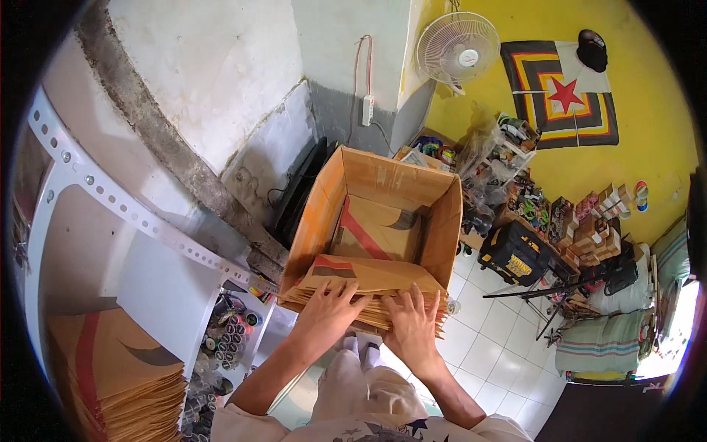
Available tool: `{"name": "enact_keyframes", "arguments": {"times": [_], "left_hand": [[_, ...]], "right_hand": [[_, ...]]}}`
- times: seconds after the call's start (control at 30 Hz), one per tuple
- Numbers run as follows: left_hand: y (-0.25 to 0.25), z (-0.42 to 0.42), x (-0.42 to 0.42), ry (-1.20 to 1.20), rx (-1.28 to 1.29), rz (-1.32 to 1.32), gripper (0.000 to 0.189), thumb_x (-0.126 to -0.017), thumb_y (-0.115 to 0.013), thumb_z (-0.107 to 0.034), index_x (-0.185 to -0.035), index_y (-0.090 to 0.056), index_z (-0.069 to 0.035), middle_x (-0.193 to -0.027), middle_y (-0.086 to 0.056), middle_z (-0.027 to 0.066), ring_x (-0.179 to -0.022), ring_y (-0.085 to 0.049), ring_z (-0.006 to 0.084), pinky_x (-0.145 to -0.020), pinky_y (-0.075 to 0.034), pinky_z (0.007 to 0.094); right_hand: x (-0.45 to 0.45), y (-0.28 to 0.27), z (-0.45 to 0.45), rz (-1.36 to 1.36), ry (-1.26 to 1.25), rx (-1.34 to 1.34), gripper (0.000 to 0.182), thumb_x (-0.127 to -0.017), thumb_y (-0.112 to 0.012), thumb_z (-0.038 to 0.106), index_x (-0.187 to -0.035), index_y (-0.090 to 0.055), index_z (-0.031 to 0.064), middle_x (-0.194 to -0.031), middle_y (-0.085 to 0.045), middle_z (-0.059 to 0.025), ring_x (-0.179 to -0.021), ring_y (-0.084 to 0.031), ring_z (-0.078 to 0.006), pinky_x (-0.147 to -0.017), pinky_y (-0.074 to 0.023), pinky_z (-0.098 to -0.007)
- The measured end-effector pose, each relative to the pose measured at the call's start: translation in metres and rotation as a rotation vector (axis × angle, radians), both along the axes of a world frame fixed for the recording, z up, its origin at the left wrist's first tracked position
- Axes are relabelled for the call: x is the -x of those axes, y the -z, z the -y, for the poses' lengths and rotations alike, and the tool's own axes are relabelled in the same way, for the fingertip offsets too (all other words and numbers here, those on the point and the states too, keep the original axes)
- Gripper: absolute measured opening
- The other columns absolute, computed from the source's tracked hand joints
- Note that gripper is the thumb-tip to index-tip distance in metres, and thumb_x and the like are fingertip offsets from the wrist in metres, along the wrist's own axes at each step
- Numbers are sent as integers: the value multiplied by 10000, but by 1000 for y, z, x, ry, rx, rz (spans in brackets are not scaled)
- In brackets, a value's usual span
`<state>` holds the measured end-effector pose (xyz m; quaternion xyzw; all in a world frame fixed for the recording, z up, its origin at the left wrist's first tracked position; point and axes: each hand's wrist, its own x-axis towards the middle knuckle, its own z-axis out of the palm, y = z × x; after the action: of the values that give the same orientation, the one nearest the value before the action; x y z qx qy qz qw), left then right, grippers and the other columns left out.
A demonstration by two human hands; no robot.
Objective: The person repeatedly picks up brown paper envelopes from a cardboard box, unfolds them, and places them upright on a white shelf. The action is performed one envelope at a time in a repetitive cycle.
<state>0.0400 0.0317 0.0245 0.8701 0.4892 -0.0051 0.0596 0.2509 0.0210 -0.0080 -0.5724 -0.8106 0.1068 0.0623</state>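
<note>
Before me is an open cardboard box [399,175], its tall walls taped at the edges. Inside, toward the far side, lies a flat brown paper bag [367,221] printed with a red band and a dark curved shape. A thick stack of similar brown paper bags [386,271] sits at the box's near side. My left hand [326,312] rests on the stack's near left edge, fingers spread. Likewise, my right hand [410,326] presses on its near right edge with the fingers apart. The undersides of both hands are hidden.
Another tall stack of brown bags [132,364] sits on the white metal shelf [160,293] at left, beside several spools [232,337]. A black tool bag [513,254] stands on the tiled floor [486,353] at right. A fan [458,50] hangs above goods along the yellow wall.
</note>
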Motion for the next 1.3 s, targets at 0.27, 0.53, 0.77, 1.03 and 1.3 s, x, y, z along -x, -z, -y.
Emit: {"name": "enact_keyframes", "arguments": {"times": [0.27,0.53,0.77,1.03,1.3], "left_hand": [[24,16,2,21,76,113,581,-939,-588,-37,-1480,-676,-228,-1593,-540,162,-1393,-579,360,-1169,-448,513],[-3,26,0,8,-6,122,623,-936,-612,-48,-1516,-654,-272,-1594,-552,148,-1339,-619,347,-1153,-474,465],[-30,35,1,22,-49,53,745,-884,-645,29,-1560,-608,-282,-1525,-598,123,-1335,-621,287,-1173,-459,455],[-24,40,0,65,-179,11,846,-897,-636,34,-1644,-496,-339,-1534,-587,125,-1363,-604,278,-1226,-401,483],[-59,41,-4,48,-200,10,775,-926,-603,24,-1605,-553,-348,-1559,-564,128,-1388,-591,288,-1252,-364,530]], "right_hand": [[-14,13,17,-61,-54,22,630,-806,-827,198,-1420,-700,261,-1417,-638,-126,-1479,-488,-399,-1239,-134,-816],[-31,-19,17,-260,-108,-53,365,-802,-819,128,-1162,-816,194,-1186,-766,-56,-1219,-681,-269,-1180,-411,-582],[-57,-41,19,-317,-104,-138,224,-822,-835,139,-1046,-837,148,-929,-802,-57,-897,-751,-307,-839,-610,-421],[-69,-42,24,-419,-131,-258,264,-907,-769,116,-1157,-840,157,-1046,-823,-97,-963,-779,-298,-881,-614,-410],[-79,-54,28,-566,-162,-248,271,-926,-770,97,-1188,-832,124,-1160,-811,-131,-1070,-770,-316,-941,-605,-416]]}}
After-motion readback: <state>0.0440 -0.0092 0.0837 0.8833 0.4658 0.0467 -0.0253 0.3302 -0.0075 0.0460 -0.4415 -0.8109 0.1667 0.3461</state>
